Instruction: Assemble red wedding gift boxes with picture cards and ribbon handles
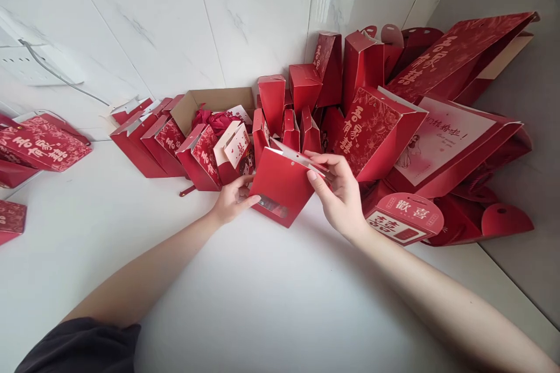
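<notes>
The red paper box (284, 183) was located above the white surface (271, 297), tilted, between the two hands, with its plain front panel toward the camera. The left hand (231, 199) was clamped on the left side of the box, its thumb on the front panel beside the clear window (272, 206). The right hand (340, 193) was clamped on the upper right corner, thumb at the front panel, fingers at the open top edge. Behind the box stood a row of small red boxes (271, 99) and an open brown carton (221, 97) containing dark red material (215, 121). Large red gift bags (464, 58) were positioned to the right; a handled box (410, 215) with white panels stood near the right forearm. A wall socket (37, 65) was mounted at far left.
</notes>
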A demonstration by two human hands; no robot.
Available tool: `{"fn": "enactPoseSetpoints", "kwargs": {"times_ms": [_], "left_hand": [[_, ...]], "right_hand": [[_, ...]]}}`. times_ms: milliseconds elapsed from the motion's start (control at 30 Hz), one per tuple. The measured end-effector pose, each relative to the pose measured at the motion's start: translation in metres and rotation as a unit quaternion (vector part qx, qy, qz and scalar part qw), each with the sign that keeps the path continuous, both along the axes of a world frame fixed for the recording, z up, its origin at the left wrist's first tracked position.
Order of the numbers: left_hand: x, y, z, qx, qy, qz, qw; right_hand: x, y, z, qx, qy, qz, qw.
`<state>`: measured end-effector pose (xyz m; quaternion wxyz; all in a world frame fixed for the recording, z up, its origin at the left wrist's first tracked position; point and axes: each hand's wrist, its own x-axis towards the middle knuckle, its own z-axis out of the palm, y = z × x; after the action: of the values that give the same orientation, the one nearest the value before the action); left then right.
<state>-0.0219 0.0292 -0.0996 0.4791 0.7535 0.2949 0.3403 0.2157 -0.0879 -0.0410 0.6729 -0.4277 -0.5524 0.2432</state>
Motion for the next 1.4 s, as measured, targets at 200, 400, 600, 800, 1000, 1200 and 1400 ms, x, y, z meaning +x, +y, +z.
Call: {"fn": "enactPoseSetpoints", "kwargs": {"times_ms": [200,400,600,800,1000,1200,1400], "left_hand": [[0.001,-0.003,0.002,0.08,0.068,-0.035,0.994],[0.003,-0.008,0.005,0.132,0.15,-0.045,0.979],[0.003,-0.009,0.006,0.125,0.167,-0.037,0.977],[0.004,-0.011,0.007,0.114,0.164,-0.038,0.979],[0.004,-0.011,0.011,0.107,0.168,-0.045,0.979],[0.005,-0.012,0.011,0.105,0.165,-0.044,0.98],[0.005,-0.012,0.008,0.105,0.154,-0.051,0.981]], "right_hand": [[0.002,-0.006,0.018,0.007,0.083,0.002,0.997],[0.003,-0.035,0.052,0.017,0.077,0.043,0.996],[-0.004,-0.056,0.062,0.038,0.07,0.187,0.979],[-0.003,-0.064,0.067,0.07,0.03,0.24,0.968],[-0.004,-0.068,0.073,0.094,0.002,0.258,0.962],[-0.006,-0.066,0.075,0.12,-0.016,0.246,0.962],[-0.005,-0.066,0.075,0.119,-0.024,0.25,0.961]]}}
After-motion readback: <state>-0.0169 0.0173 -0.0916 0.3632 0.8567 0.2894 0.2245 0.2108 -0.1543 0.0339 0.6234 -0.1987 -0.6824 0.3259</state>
